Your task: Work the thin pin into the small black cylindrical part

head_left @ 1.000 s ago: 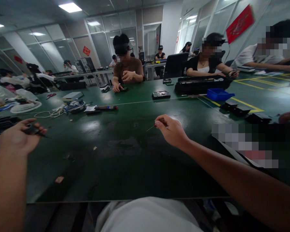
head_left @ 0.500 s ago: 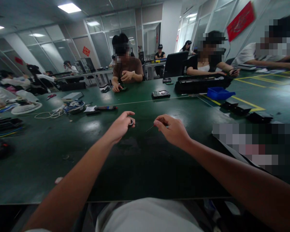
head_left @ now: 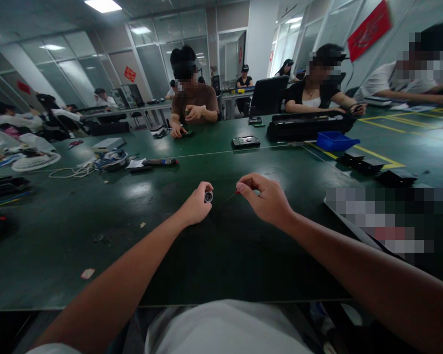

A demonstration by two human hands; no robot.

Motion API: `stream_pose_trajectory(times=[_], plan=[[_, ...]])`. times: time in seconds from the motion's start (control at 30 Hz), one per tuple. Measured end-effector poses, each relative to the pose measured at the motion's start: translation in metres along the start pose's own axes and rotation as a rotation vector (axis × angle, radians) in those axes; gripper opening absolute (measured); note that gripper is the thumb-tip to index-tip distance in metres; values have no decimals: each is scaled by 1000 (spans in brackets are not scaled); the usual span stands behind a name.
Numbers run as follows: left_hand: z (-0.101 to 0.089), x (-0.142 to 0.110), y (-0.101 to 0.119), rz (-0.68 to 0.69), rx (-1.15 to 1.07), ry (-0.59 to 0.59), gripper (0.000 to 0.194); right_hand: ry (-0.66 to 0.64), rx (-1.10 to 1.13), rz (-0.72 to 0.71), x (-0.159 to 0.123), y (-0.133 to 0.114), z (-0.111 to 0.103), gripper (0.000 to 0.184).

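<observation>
A thin rod (head_left: 232,197) points lengthwise toward eight o'clock — right hand (head_left: 266,196) pinching it, left hand (head_left: 196,206) gripping a round-ended piece (head_left: 208,197).

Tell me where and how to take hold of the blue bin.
Pinch the blue bin by the rim of its near wall, from above and the near side: it looks open-topped and upright, and the black unit stands close behind. The right hand is nearer, but holds the rod.

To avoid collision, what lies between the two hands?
The head view shows a thin rod, extending from the right hand toward the left hand.
</observation>
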State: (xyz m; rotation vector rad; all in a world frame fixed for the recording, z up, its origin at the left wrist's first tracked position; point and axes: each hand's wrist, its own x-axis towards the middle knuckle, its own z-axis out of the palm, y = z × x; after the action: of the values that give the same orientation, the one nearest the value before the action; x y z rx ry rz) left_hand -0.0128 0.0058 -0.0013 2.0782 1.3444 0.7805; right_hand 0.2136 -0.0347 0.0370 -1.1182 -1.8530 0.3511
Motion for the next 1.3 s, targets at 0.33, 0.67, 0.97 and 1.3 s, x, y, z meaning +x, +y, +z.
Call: stream_pose_trajectory(times=[0.33, 0.67, 0.97, 1.3], plan=[[-4, -5, 2, 101, 46, 108, 34, -26, 13, -56, -1, 0, 2, 25], [-5, -6, 6, 64, 68, 94, 41, -30, 12, -20, -1, -1, 2, 22], [-3, -6, 5, 94, 67, 98, 38, 56, 23, 89, 2, 3, 3, 21], [-3, -7, 8, 86, 60, 76, 37, 97, -44, 113, 3, 2, 2, 27]])
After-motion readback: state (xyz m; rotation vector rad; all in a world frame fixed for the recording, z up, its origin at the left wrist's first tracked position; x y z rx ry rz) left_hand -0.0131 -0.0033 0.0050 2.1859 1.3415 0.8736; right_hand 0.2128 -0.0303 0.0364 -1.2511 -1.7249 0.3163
